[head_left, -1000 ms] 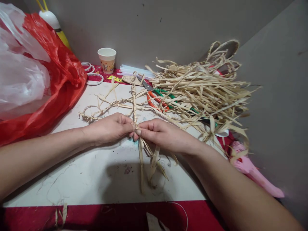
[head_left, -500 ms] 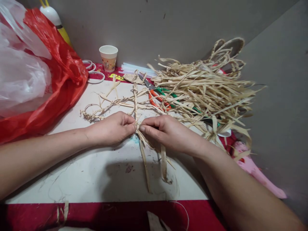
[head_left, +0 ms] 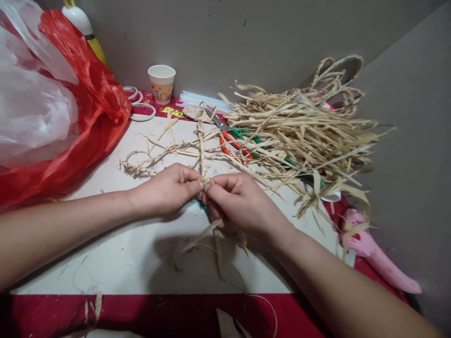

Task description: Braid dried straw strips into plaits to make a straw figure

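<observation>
Pinching tan braided straw cord (head_left: 201,150) — with left fingers (head_left: 192,188); with right fingers (head_left: 219,193); with room before white board's near edge (head_left: 116,290).

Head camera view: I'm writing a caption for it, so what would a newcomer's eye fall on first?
Probably the bright red plastic bag filling the left side, bunched with whitish plastic. Next, the big tangled pile of straw-coloured strips at the back right. Then, in the middle, the left hand and right hand meet at the near end of a narrow braid, above a white surface.
</observation>
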Tool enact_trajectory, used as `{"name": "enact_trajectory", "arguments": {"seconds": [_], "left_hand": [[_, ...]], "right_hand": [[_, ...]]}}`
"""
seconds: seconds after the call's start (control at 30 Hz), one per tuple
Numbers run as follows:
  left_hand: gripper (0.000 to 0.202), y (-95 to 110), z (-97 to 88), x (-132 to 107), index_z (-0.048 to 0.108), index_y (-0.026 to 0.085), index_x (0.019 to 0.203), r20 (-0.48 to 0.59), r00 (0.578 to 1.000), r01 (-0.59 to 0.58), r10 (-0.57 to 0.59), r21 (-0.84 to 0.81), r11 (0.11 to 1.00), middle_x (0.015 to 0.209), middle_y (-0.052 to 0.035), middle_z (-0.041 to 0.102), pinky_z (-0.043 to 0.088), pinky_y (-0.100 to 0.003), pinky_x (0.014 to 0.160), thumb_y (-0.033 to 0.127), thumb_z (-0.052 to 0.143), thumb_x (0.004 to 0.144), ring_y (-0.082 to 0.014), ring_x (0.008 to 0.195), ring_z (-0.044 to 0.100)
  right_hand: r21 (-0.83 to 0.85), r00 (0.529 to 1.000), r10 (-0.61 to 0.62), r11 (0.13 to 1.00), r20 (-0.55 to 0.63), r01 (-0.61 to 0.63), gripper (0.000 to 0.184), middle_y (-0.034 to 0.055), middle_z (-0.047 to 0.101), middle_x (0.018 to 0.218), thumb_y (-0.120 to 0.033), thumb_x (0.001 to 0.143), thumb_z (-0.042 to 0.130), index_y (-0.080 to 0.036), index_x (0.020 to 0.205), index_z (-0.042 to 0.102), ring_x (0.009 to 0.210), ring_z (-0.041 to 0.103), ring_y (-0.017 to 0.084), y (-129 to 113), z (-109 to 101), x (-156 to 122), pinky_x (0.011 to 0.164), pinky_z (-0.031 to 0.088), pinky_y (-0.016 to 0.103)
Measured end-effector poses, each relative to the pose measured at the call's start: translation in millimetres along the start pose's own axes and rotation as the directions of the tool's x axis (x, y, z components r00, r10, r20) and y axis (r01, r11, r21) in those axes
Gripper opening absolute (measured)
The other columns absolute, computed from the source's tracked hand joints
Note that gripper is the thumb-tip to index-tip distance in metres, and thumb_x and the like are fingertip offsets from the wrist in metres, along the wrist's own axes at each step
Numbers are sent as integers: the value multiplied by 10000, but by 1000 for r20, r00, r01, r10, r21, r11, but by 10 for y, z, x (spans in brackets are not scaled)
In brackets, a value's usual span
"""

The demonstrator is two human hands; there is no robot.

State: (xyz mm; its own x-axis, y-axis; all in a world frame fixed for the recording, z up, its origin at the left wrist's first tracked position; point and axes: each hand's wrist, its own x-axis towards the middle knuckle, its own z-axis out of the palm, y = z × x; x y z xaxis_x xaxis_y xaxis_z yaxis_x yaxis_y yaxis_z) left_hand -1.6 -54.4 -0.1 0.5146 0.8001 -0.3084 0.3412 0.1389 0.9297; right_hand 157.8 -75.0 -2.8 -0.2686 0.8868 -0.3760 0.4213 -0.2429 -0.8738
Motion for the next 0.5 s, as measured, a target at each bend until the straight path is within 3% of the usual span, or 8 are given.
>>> {"name": "enact_trajectory", "arguments": {"seconds": [0.1, 0.17, 0.27, 0.4, 0.5], "left_hand": [[215, 8, 9, -4, 477, 165, 554, -9, 999, 43, -44, -87, 995, 422, 81, 343, 185, -203, 399, 215, 500, 761, -40, 383, 262], [226, 13, 20, -8, 456, 165, 531, -12, 998, 63, -65, -126, 990, 432, 81, 331, 174, -209, 396, 204, 505, 749, -34, 383, 244], [247, 13, 44, -14, 416, 169, 492, -33, 996, 78, -85, -176, 981, 423, 85, 307, 165, -215, 398, 179, 506, 722, -29, 377, 225], [236, -8, 73, -14, 443, 160, 483, -45, 992, 99, -115, -266, 959, 399, 89, 313, 157, -210, 401, 166, 537, 699, -22, 372, 216], [168, -25, 70, -4, 528, 148, 557, -21, 993, 109, -120, -297, 949, 411, 76, 382, 170, -209, 400, 191, 561, 716, -29, 372, 259]], "right_hand": [[-281, 977, -188, 947, -96, 154, 287, -13, 459, 447, -237, 795, 448, -183, 513, 451, 415, 388, 91, 27, 38, -17, 430, 250, 230], [-492, 948, -306, 841, -86, 226, 294, 6, 490, 493, -241, 823, 432, -176, 542, 490, 461, 392, 104, 36, 46, -35, 473, 247, 249], [-739, 935, -351, 643, -50, 201, 293, 50, 583, 572, -262, 869, 394, -164, 682, 597, 489, 437, 136, 47, 66, -82, 511, 233, 281], [-883, 915, -402, 423, 18, 203, 230, 87, 638, 626, -236, 870, 422, -155, 802, 626, 498, 488, 159, 73, 152, -159, 494, 179, 302], [-903, 912, -373, 311, 172, 297, 198, 103, 636, 640, -120, 829, 435, -133, 819, 632, 503, 491, 168, 23, 207, -249, 475, 151, 311]]}}
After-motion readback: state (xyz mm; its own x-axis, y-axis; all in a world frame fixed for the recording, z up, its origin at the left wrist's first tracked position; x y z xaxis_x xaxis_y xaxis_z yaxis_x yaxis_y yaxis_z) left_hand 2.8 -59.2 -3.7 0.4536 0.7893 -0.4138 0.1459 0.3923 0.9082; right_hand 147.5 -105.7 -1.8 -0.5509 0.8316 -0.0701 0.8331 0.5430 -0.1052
